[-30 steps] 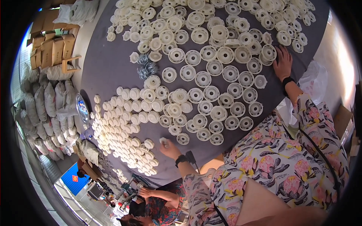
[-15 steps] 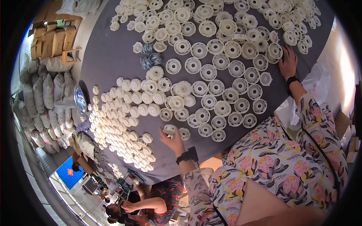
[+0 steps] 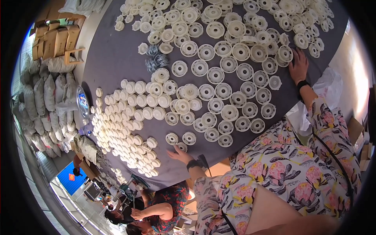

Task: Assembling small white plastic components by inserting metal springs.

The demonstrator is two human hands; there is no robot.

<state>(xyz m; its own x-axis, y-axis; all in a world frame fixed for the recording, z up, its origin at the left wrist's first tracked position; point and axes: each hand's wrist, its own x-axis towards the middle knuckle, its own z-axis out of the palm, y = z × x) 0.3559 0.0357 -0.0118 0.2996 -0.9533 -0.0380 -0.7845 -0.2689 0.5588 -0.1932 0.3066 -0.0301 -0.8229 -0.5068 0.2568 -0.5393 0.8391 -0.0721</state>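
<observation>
Left grip low, near picture centre: bare, back of hand up, fingers loosely extended toward picture left, slightly parted, no fist. Left wrist roughly straight, dark band round it. Left forearm shows only a short bare stretch, running down and right into a floral left sleeve. Right grip higher, over at the right, well apart from the left: bare, back of hand up, fingers stretched out, pointing up the picture. Right wrist also dark-banded. Right forearm bare past the band, angling down-right into a matching right sleeve. Both palms hidden.
</observation>
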